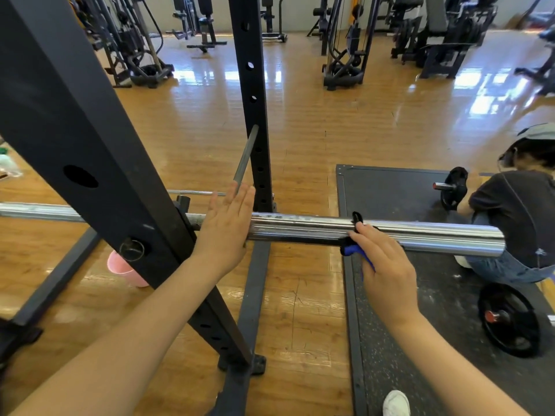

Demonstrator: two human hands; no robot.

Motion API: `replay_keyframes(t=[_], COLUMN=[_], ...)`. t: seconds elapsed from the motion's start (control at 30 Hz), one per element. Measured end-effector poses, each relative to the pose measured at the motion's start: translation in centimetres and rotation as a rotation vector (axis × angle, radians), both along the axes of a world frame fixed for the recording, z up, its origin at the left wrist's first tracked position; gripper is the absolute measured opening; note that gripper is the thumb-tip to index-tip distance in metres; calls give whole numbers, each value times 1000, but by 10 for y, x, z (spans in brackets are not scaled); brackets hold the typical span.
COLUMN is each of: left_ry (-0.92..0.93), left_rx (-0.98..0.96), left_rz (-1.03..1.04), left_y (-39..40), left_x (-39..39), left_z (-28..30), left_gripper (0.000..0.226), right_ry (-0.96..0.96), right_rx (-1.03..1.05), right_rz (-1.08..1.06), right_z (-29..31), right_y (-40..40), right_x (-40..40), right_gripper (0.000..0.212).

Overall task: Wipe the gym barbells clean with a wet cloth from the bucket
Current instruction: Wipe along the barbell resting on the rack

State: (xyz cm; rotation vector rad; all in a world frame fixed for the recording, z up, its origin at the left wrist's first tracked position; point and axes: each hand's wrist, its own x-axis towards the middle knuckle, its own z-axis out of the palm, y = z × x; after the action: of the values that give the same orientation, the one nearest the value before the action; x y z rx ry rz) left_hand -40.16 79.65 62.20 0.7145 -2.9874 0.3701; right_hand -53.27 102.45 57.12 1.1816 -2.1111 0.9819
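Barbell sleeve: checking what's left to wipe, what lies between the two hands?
Head view: only bare chrome sleeve between left hand and cloth-gripping right hand.

Single head-worn wide-angle view, looking forward and steeply down, close over the barbell (375, 232) that crosses the frame left to right at forearm reach, rack upright (90, 163) looming nearest at its left, gym floor (300, 130) receding beyond it.

wood floor (300, 121) | on it: black mat (390, 190), pink bucket (126, 271), rack (255, 265)
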Motion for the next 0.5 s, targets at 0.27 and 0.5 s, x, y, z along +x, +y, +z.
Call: replay_keyframes(t=[0.27, 0.5], left_ry=[-365, -259], left_rx=[306, 164], left_rz=[-7, 0], left_y=[-19, -11], left_x=[-28, -18], left_z=[41, 39], left_gripper=[119, 122], right_ry=[-7, 131], right_rx=[-34, 22], right_rz=[40, -10], right_z=[13, -4], right_y=[-12, -19], right_x=[0, -12], right_gripper=[32, 31])
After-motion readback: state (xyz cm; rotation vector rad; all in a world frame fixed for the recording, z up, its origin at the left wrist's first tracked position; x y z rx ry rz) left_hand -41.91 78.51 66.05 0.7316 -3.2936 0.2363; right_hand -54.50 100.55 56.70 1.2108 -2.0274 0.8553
